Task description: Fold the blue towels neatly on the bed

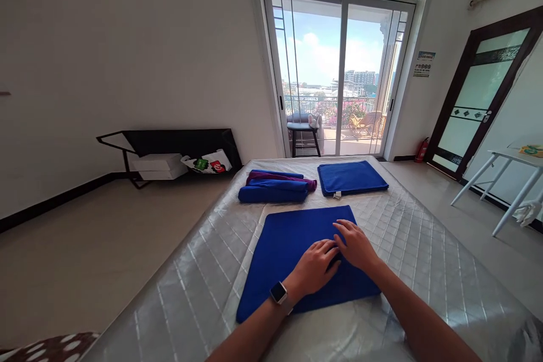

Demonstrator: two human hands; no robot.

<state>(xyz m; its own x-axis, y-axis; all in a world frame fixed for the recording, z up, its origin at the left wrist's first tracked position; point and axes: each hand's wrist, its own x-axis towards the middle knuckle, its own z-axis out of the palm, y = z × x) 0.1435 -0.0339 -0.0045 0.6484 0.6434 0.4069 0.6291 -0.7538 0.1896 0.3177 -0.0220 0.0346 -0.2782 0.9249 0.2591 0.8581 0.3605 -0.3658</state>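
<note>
A flat blue folded cloth [282,249] lies on the plastic-covered mattress in front of me. My left hand [314,266], with a watch [279,292] on its wrist, rests on the middle of the cloth, fingers loosely bent and apart. My right hand [355,243] is over the cloth's right part, its fingers stretched toward the left hand and close to its fingertips. Neither hand visibly grips anything. Farther back are a second folded blue cloth [352,176] with a white tag and rolled blue and purple cloths [274,189].
The quilted mattress [203,271] is wrapped in clear plastic. At the left wall a black bench [178,141] holds a white box [158,166] and a printed bag [207,162]. A stool [303,126] stands by the glass sliding door, and a white table [515,155] at right.
</note>
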